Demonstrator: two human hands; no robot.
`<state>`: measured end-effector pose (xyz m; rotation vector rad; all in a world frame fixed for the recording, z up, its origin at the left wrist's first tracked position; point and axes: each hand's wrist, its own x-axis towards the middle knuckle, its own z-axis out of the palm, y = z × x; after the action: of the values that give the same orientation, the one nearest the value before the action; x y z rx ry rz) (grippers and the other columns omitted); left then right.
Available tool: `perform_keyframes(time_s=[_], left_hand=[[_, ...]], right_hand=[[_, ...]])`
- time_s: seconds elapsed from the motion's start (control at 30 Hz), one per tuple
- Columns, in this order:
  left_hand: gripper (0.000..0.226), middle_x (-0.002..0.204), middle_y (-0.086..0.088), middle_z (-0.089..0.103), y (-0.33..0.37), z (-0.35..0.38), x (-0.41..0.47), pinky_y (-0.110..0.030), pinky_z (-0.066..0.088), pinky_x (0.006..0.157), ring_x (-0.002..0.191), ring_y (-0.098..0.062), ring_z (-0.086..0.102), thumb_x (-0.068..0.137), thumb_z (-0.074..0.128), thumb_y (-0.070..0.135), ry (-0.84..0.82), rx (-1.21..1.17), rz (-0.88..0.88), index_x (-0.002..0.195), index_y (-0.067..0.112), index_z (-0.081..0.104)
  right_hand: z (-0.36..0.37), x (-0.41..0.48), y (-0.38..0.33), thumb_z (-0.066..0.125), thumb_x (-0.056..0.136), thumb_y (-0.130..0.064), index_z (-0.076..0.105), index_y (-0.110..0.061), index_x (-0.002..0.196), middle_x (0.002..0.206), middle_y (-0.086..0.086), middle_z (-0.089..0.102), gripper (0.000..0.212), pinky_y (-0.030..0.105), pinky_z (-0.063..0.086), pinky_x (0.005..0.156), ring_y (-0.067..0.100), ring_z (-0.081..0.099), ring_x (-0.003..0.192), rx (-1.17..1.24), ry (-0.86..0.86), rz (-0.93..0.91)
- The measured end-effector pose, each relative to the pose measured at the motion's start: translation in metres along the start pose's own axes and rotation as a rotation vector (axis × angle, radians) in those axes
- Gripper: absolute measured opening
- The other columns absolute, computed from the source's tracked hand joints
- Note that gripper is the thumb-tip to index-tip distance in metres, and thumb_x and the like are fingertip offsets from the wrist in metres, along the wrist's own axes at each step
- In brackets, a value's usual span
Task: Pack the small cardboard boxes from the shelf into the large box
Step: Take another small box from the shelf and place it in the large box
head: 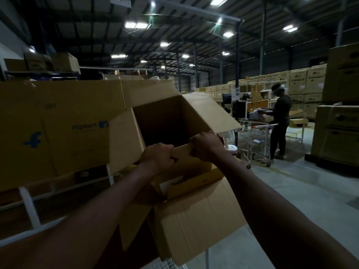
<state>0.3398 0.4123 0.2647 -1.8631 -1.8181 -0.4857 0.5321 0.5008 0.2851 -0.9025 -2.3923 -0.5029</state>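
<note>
An open brown cardboard box (196,111) hangs tilted in front of me, its flaps spread and its inside dark. My left hand (157,158) and my right hand (206,145) both grip the near edge of this box, side by side. Directly under it stands a larger open cardboard box (196,218), its flaps folded outward; what lies inside it is mostly hidden by my arms and the upper box. I cannot tell whether the two boxes touch.
Big cartons with blue logos (58,129) fill a white-framed shelf (29,206) on the left. At the right, a person (279,117) stands by a metal trolley (256,140). Stacked cartons (338,133) line the right side. Grey concrete floor (291,191) lies between.
</note>
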Motion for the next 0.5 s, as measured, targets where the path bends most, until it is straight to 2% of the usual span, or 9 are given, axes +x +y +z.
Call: perform_keyframes(time_s=[0.13, 0.27, 0.37, 0.43, 0.5], left_hand=[[0.026, 0.096, 0.0, 0.072, -0.012, 0.019, 0.011, -0.032, 0.042, 0.068, 0.093, -0.026, 0.07, 0.082, 0.066, 0.05, -0.09, -0.07, -0.03, 0.092, 0.026, 0.065], [0.029, 0.1, 0.001, 0.072, -0.017, 0.039, 0.016, -0.032, 0.047, 0.07, 0.094, -0.024, 0.069, 0.082, 0.067, 0.05, -0.196, -0.114, -0.056, 0.099, 0.026, 0.068], [0.027, 0.093, 0.003, 0.07, -0.023, 0.06, 0.015, -0.031, 0.047, 0.066, 0.087, -0.021, 0.069, 0.087, 0.064, 0.051, -0.262, -0.163, -0.065, 0.099, 0.027, 0.067], [0.027, 0.081, 0.006, 0.066, -0.029, 0.076, 0.013, -0.03, 0.042, 0.058, 0.073, -0.015, 0.064, 0.094, 0.057, 0.054, -0.268, -0.209, -0.066, 0.089, 0.029, 0.065], [0.038, 0.069, 0.008, 0.061, -0.036, 0.092, 0.009, -0.028, 0.035, 0.051, 0.06, -0.009, 0.057, 0.101, 0.051, 0.053, -0.251, -0.322, -0.113, 0.074, 0.028, 0.061]], right_hand=[[0.022, 0.015, 0.005, 0.081, 0.072, -0.031, 0.066, -0.028, 0.094, 0.092, -0.002, 0.07, 0.027, 0.039, 0.044, 0.086, 0.02, 0.067, 0.09, 0.077, -0.08, 0.021], [0.045, 0.026, 0.014, 0.082, 0.074, -0.033, 0.065, -0.021, 0.113, 0.111, 0.002, 0.066, 0.044, 0.031, 0.046, 0.08, 0.021, 0.061, 0.103, 0.157, -0.241, 0.076], [0.072, 0.035, 0.018, 0.074, 0.079, -0.05, 0.061, -0.024, 0.121, 0.118, 0.001, 0.063, 0.051, 0.032, 0.05, 0.08, 0.017, 0.058, 0.101, 0.241, -0.42, 0.169], [0.092, 0.04, 0.019, 0.063, 0.081, -0.065, 0.061, -0.025, 0.116, 0.112, 0.002, 0.064, 0.053, 0.032, 0.049, 0.073, 0.015, 0.059, 0.093, 0.34, -0.559, 0.241], [0.113, 0.036, 0.02, 0.056, 0.074, -0.08, 0.062, -0.025, 0.108, 0.103, 0.001, 0.065, 0.064, 0.03, 0.049, 0.069, 0.015, 0.061, 0.088, 0.475, -0.635, 0.333]])
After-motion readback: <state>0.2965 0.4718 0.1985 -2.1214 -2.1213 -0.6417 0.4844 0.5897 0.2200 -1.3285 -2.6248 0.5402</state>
